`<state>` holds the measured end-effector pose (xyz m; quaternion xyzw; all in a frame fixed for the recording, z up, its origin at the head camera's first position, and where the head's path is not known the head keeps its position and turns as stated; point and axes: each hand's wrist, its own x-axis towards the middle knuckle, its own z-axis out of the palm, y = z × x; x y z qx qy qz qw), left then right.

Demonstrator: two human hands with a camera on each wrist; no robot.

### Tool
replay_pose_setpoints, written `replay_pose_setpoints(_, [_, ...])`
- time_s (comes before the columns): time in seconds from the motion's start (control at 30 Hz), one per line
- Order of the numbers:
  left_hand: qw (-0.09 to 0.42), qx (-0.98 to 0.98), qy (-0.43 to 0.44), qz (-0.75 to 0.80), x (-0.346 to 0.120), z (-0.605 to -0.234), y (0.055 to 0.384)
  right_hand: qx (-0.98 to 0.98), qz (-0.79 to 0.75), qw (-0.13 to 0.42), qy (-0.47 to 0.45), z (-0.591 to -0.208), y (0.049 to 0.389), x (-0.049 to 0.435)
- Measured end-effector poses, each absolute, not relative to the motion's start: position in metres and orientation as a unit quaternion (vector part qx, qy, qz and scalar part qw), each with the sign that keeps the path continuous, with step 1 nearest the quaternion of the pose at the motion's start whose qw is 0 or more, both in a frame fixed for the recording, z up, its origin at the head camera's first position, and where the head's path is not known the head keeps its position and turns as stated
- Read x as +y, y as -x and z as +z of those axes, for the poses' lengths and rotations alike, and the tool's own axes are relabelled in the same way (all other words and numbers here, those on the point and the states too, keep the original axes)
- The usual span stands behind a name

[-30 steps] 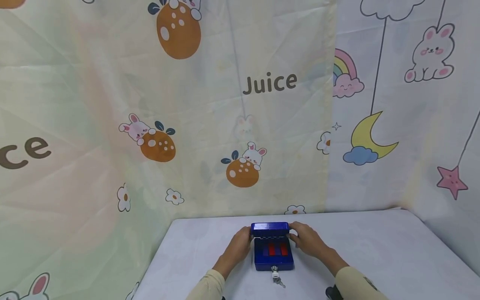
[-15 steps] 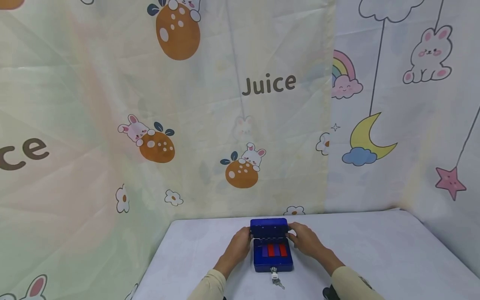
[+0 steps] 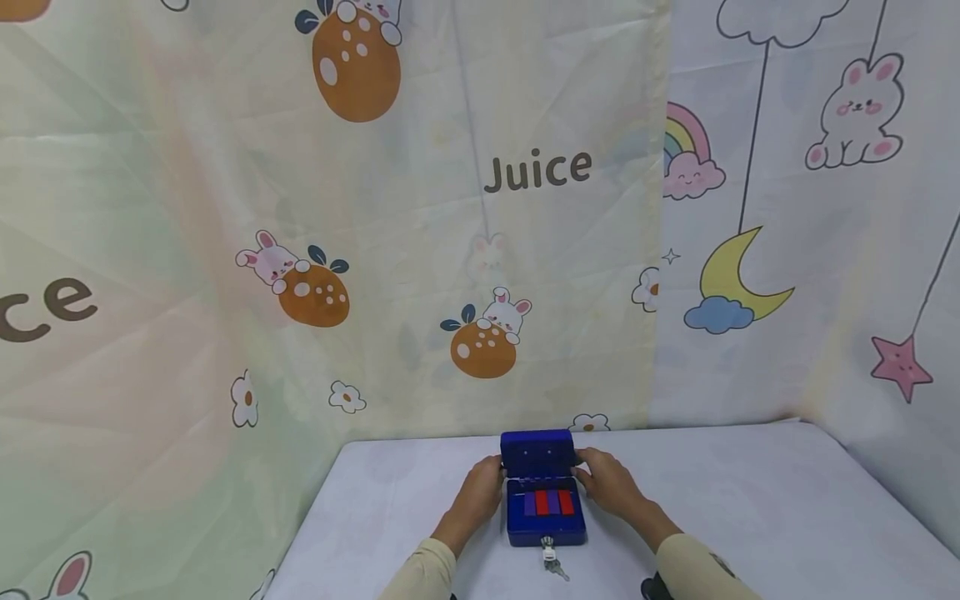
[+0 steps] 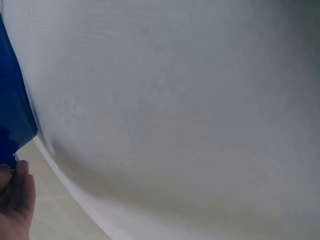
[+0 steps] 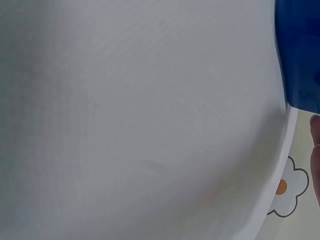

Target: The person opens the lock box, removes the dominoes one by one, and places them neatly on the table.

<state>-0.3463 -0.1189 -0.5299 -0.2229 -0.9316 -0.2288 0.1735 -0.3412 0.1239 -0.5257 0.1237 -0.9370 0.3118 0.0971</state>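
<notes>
A blue metal cash box (image 3: 546,533) rests on the table, its hinged lid (image 3: 537,450) raised at the back. Red and purple strips (image 3: 553,502) lie side by side in the box. From the front lock hangs a small bunch of keys (image 3: 555,567). My left hand (image 3: 478,493) grips the lid's left side and my right hand (image 3: 611,483) its right side. At the left edge of the left wrist view, curled fingers (image 4: 20,192) meet the blue metal (image 4: 15,110). Only fingertips of the right hand show in the right wrist view, just under the box corner (image 5: 302,75).
A white cloth covers the table (image 3: 750,500). Behind it hangs a printed curtain (image 3: 405,250) with rabbits and fruit, meeting the table's far edge. A dark object (image 3: 656,587) shows by the right sleeve.
The lid has swung further up and back, so its inner face now shows. Both hands stay at its sides. The strips inside are seen more fully.
</notes>
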Motion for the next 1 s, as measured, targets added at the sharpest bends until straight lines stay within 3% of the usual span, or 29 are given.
replay_pose_setpoints(0.43, [0.171,-0.936,0.214,-0.220,-0.1153,-0.5262,0.3449,-0.940,0.291,0.123,-0.131,-0.5301,0.3423,0.1222])
replay_pose_setpoints(0.73, [0.154,-0.940,0.188,-0.238,-0.1120,-0.5251,0.3415,-0.945,0.281,0.114,-0.123,-0.5312,0.3429,0.1227])
replay_pose_setpoints(1.0, [0.175,-0.939,0.180,-0.234,-0.1101,-0.5246,0.3387,-0.945,0.283,0.103,-0.128,-0.5259,0.3397,0.1265])
